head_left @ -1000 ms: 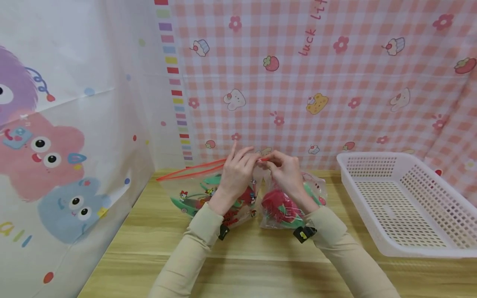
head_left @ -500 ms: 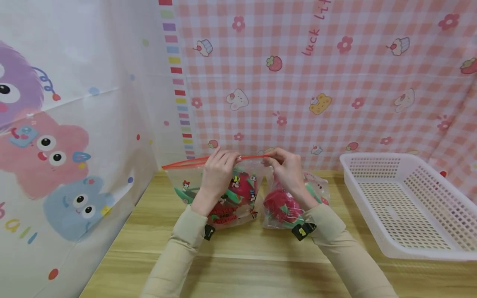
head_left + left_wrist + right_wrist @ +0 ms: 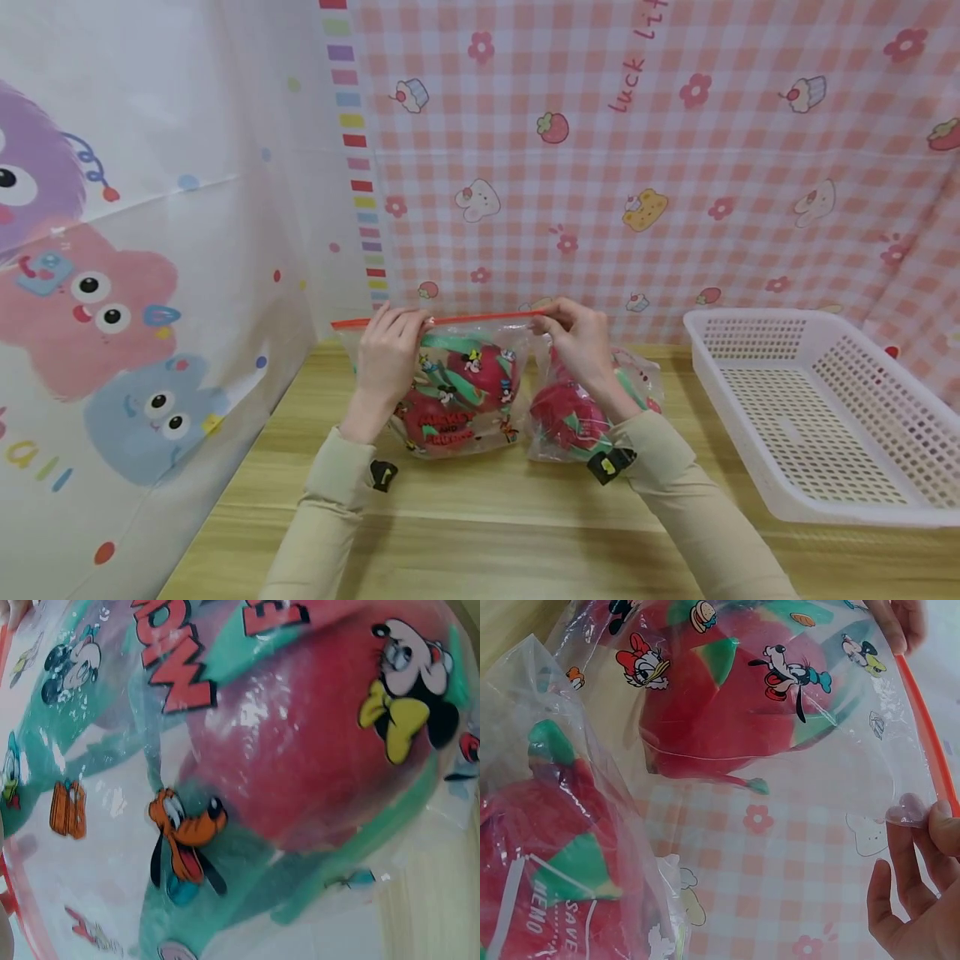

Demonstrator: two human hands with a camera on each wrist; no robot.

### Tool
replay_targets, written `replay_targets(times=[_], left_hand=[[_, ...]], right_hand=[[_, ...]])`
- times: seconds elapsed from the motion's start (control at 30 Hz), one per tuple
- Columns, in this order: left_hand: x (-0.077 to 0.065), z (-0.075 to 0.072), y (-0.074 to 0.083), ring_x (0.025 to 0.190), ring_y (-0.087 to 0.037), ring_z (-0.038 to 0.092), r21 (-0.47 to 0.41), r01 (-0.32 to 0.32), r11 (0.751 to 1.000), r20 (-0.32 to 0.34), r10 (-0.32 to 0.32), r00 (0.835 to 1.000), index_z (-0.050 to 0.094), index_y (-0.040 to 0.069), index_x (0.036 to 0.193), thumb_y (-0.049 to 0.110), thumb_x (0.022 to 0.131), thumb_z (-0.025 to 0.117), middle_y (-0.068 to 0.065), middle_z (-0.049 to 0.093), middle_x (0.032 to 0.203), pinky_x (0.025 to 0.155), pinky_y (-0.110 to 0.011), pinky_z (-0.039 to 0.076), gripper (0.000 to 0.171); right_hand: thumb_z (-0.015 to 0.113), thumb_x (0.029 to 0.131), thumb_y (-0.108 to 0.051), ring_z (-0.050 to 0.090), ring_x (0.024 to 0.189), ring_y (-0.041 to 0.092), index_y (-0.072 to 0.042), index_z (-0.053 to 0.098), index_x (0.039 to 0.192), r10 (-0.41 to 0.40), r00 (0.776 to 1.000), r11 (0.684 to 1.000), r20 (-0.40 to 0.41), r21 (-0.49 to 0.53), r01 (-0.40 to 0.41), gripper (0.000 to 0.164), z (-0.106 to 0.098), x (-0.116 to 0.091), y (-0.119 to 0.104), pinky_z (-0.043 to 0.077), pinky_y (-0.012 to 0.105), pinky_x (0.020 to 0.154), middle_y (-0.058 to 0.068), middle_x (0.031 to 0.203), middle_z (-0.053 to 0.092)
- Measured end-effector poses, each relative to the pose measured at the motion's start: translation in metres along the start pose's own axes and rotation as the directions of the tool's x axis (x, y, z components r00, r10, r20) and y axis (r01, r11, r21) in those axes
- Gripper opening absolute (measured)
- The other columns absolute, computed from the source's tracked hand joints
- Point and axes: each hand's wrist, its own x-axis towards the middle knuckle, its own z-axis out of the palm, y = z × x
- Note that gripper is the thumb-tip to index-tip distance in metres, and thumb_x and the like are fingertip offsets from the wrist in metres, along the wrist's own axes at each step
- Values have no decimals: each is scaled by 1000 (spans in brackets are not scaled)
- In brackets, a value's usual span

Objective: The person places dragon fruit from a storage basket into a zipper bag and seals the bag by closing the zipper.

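Observation:
A clear zip bag (image 3: 465, 400) with cartoon prints and a red zip strip (image 3: 480, 318) stands upright on the table, holding red-and-green objects that look like dragon fruits (image 3: 720, 697). My left hand (image 3: 388, 358) pinches the strip near its left end. At the opposite corner, my right hand (image 3: 577, 342) pinches the top edge between thumb and fingers, as the right wrist view also shows. Beside it on the right, a second clear bag (image 3: 573, 417) with similar red-and-green contents stands partly behind my right wrist. In the left wrist view the printed bag fills most of the picture.
A white perforated plastic basket (image 3: 817, 417) stands on the right of the wooden table (image 3: 465, 533). A pink checked cloth (image 3: 585, 167) hangs behind the table, and a white cartoon-printed cloth (image 3: 240, 208) hangs at its left.
My left hand has slid leftward along the zip strip, from beside the right hand to near the left end. The strip's two lines now lie together there; the right hand stays at its corner.

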Motion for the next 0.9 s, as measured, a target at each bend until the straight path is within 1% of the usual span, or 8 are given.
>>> replay_targets(times=[0.13, 0.37, 0.6, 0.7, 0.9], left_hand=[[-5, -3, -9, 87, -29, 68, -4, 27, 1000, -7, -27, 1000, 69, 2, 94, 15, 89, 64, -13, 73, 87, 97, -46, 49, 15], [-12, -12, -20, 87, -31, 68, 8, 83, 997, 0, -83, 997, 68, 0, 93, 15, 88, 64, -15, 73, 88, 95, -49, 49, 17], [-17, -16, -30, 86, -32, 68, 11, 108, 994, -19, -107, 994, 68, -1, 91, 12, 86, 66, -16, 72, 87, 93, -49, 50, 15], [-19, -18, -35, 85, -32, 68, 18, 118, 993, -30, -118, 993, 68, -2, 91, 11, 85, 66, -17, 72, 87, 92, -49, 51, 14], [-22, -23, -42, 86, -33, 68, 25, 136, 990, -24, -135, 991, 67, -2, 92, 11, 87, 65, -18, 72, 89, 90, -49, 52, 14]], right_hand=[[62, 91, -10, 69, 72, 20, -7, 71, 88, 9, 1000, 1000, 7, -3, -9, 10, 1, 1, -1, 31, 21, 41, 10, 83, 74], [62, 90, -9, 70, 74, 22, -6, 72, 89, 10, 1000, 1000, -6, 15, -10, 10, 0, 1, 2, 37, 20, 44, 13, 83, 74], [63, 90, -10, 70, 73, 22, -8, 72, 88, 6, 1000, 1000, -8, 9, -6, 10, -1, 1, 5, 38, 21, 43, 12, 83, 74], [63, 91, -11, 70, 72, 22, -8, 72, 87, 9, 1000, 1000, -8, 12, -9, 10, -1, 1, 6, 40, 21, 45, 11, 82, 74], [63, 91, -13, 70, 72, 20, -9, 72, 86, 17, 1000, 1000, -5, 8, -17, 11, -1, 2, 6, 45, 21, 49, 9, 81, 74]])
